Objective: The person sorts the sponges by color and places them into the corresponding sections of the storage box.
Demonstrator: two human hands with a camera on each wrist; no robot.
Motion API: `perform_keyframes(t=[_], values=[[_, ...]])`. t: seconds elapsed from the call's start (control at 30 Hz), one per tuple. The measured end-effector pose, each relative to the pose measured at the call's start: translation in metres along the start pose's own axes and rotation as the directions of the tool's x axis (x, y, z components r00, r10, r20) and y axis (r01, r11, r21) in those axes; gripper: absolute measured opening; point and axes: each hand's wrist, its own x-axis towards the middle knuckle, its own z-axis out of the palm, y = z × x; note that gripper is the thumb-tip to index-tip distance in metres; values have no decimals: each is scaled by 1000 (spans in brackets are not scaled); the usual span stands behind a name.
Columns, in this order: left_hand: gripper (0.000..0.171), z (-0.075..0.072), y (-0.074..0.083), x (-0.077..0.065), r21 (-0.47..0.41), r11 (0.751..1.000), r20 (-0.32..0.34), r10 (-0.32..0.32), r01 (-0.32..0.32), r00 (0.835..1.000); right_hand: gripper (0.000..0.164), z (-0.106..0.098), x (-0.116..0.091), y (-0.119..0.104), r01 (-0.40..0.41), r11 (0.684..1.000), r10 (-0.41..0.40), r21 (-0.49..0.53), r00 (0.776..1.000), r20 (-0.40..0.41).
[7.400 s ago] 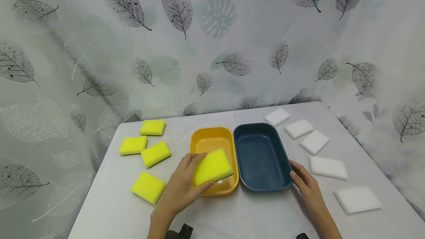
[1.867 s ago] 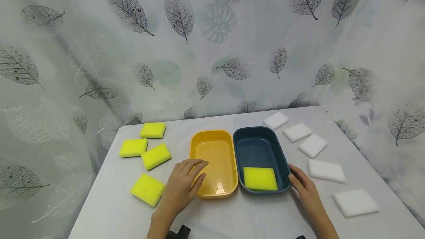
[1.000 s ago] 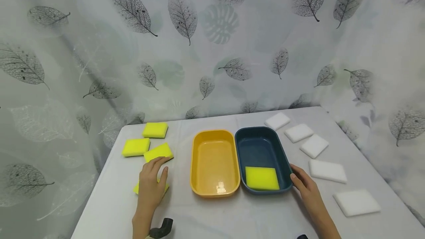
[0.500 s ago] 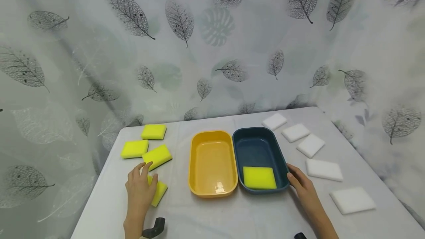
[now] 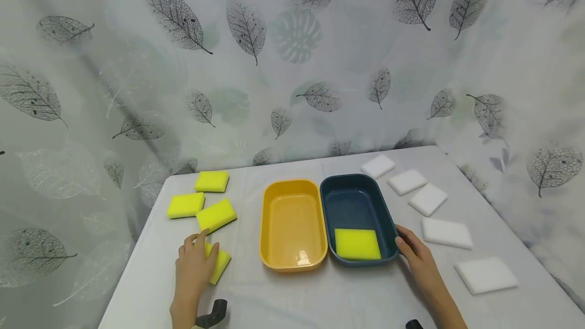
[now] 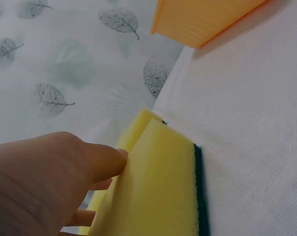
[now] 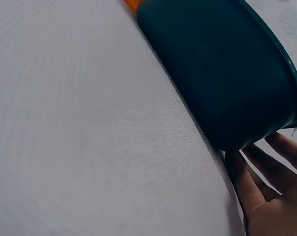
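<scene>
In the head view, my left hand (image 5: 194, 265) is over the nearest yellow sponge (image 5: 221, 266) and hides its left part. The left wrist view shows the thumb touching this sponge's (image 6: 163, 191) yellow face, its dark green scouring layer against the cloth. My index fingertip comes close to another yellow sponge (image 5: 217, 216). On the right, my right hand (image 5: 418, 253) rests fingertips against the outer wall of a dark blue tub (image 5: 349, 202); the right wrist view shows the fingers at the tub's (image 7: 222, 73) lower corner. One yellow sponge (image 5: 357, 244) lies inside the tub's near end.
A yellow-orange tub (image 5: 292, 222) stands left of the blue one, side by side. Two more yellow sponges (image 5: 185, 205) lie at the back left. Several white sponge blocks (image 5: 447, 233) line the right side. A leaf-patterned curtain (image 5: 283, 65) hangs behind the table.
A yellow sponge went from my left hand into the blue tub. Emptied, the left hand moved left to the nearest yellow sponge, where it has barely shifted since half a second ago. The right hand stayed.
</scene>
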Motion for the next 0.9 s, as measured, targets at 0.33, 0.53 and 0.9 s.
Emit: perform_keyframes(t=[0.33,0.53,0.9], values=[[52,-9,2,-3,-26,999,57,-42,43,998,52,-1,2,-1,26,1000,-26,5,1000,2],[54,-16,-4,-4,-83,996,130,-12,23,991,51,-2,3,-1,41,999,-41,1,999,5],[83,-24,-30,-3,-156,984,262,119,-80,958,54,0,0,1,28,1000,-28,-8,1000,6]])
